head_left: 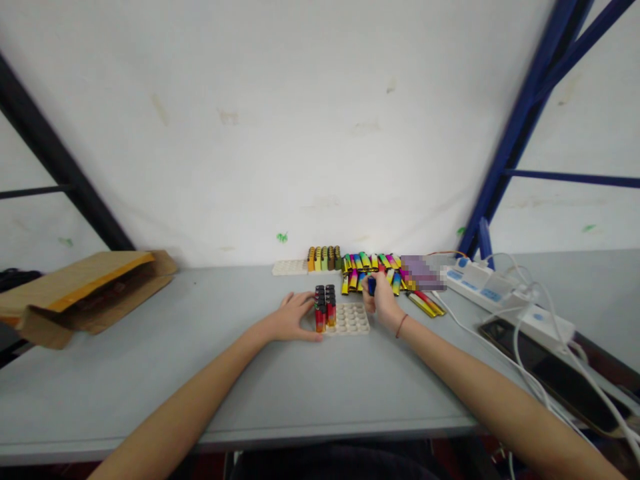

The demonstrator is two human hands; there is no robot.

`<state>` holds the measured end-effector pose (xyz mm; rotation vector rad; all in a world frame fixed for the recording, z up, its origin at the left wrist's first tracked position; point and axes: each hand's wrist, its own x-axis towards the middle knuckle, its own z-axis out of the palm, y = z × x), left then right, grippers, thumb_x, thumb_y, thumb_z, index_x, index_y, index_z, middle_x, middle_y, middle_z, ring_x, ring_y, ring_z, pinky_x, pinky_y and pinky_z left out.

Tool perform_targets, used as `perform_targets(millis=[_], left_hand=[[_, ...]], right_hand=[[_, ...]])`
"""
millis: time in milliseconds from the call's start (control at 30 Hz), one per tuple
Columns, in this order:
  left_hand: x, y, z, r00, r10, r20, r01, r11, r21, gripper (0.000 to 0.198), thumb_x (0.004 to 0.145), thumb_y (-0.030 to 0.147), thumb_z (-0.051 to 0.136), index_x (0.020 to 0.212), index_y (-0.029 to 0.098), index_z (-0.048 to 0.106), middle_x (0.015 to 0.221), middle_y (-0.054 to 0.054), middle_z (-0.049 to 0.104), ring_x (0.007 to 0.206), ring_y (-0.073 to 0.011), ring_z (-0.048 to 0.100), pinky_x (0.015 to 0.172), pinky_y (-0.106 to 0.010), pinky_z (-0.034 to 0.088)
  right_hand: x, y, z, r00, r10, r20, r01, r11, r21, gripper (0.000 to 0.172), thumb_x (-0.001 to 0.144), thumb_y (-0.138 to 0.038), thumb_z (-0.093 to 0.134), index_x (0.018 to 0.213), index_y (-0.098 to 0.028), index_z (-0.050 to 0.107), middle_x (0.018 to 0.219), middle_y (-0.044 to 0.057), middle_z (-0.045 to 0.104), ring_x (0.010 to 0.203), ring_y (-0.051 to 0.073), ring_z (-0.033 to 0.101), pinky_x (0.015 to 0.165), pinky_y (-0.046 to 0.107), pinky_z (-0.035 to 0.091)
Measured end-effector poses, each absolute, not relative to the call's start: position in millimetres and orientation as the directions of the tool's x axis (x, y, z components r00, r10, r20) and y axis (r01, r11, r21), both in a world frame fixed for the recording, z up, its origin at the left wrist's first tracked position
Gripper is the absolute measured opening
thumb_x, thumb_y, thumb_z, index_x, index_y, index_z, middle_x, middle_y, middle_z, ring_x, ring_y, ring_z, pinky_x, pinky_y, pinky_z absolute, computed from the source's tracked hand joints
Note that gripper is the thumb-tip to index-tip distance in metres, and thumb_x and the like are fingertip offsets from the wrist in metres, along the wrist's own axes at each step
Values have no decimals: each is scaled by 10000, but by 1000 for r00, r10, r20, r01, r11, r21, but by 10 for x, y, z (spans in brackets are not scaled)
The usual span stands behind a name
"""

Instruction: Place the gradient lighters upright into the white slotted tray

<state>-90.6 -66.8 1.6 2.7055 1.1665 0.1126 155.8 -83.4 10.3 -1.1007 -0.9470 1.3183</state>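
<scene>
My left hand (291, 319) rests on the table at the left side of a white tray (354, 320) with round hollows. Its fingers are spread, with the thumb by the tray's near left corner. Red-and-orange lighters (331, 311) with black tops stand upright in two rows in the tray's left part. My right hand (383, 300) is closed just beyond the tray's right edge, beside a pile of shiny multicoloured lighters (354, 279). A dark blue lighter (371, 286) pokes out of its fingers; the rest of it is hidden by the hand.
Yellow and dark green lighters (324, 259) stand grouped near the wall, beside another white tray (291, 267). A blurred purple item (423, 273) lies right of the pile. Farther right are a power strip (510, 303), white cables and a black phone (550, 373). A cardboard envelope (85, 290) lies left.
</scene>
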Motion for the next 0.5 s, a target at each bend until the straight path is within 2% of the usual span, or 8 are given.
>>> perform_targets(millis=[100, 233, 300, 433, 500], left_hand=[[-898, -682, 30, 680, 733, -13, 720, -664, 203, 891, 708, 699, 670, 1391, 173, 445, 1502, -178, 337, 1384, -403, 281, 1134, -592, 104], [-892, -685, 35, 669, 742, -39, 733, -650, 200, 917, 711, 693, 674, 1413, 161, 418, 1511, -189, 316, 1391, -404, 264, 1136, -592, 91], [-895, -679, 28, 671, 740, -42, 731, -651, 203, 925, 715, 696, 670, 1421, 159, 408, 1511, -194, 312, 1393, -401, 259, 1136, -594, 88], [-904, -663, 3, 682, 731, -16, 718, -666, 204, 906, 715, 704, 664, 1416, 187, 413, 1506, -181, 327, 1389, -392, 274, 1133, -600, 86], [-906, -659, -6, 685, 729, -7, 714, -669, 205, 903, 709, 713, 661, 1409, 196, 420, 1504, -175, 332, 1386, -394, 279, 1129, -607, 89]], right_hand=[[1557, -841, 139, 53, 996, -66, -235, -52, -971, 408, 879, -514, 258, 580, -243, 315, 358, -67, 218, 320, 88, 130, 337, 228, 124], [1560, -821, 127, 95, 994, -51, -217, -29, -976, 481, 865, -646, 286, 603, -246, 337, 377, -70, 246, 319, 87, 173, 345, 237, 152], [1573, -817, 123, 50, 999, -20, -166, -12, -986, 512, 848, -705, 309, 631, -245, 360, 388, -64, 289, 322, 94, 223, 358, 246, 193], [1628, -846, 186, -106, 984, 143, 47, 149, -988, 403, 845, -614, 480, 711, -240, 412, 495, -34, 488, 441, 137, 446, 472, 263, 362], [1664, -867, 242, -153, 956, 251, 144, 273, -951, 355, 845, -549, 526, 720, -226, 452, 595, -18, 546, 557, 144, 499, 547, 262, 397]])
